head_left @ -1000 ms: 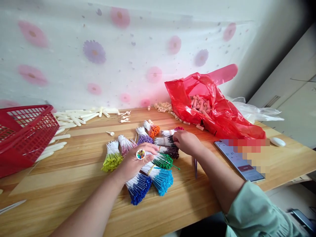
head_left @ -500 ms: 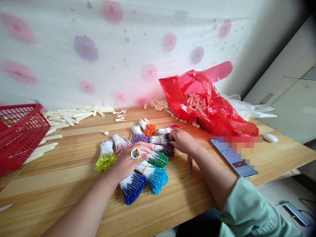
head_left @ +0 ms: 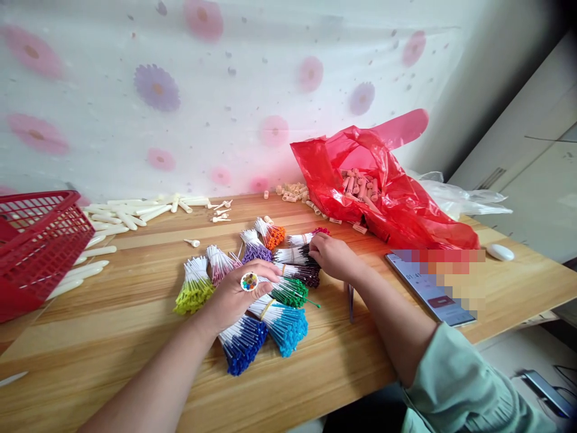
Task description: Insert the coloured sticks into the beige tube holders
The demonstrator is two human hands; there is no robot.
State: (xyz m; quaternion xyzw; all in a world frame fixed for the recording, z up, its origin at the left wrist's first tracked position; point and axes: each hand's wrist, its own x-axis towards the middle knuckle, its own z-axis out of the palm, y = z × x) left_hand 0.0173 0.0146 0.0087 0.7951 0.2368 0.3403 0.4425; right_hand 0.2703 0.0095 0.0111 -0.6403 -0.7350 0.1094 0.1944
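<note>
My left hand is closed around a round white multi-colour pen holder, its end facing up with several coloured tips showing. My right hand has its fingers pinched at the dark ends of the black refill bundle. Around them lie banded bundles of thin white pen refills with coloured ends: yellow-green, pink, purple, orange, red, dark brown, green, light blue and dark blue. My left hand partly covers the green bundle.
A red basket stands at the left beside white pen barrels. A red plastic bag holds slotted parts, with more spilled behind it. A phone and a white mouse lie at the right of the wooden table.
The whole view has shifted very slightly. Both hands keep nearly the same places and grips, and the bundles lie as before.
</note>
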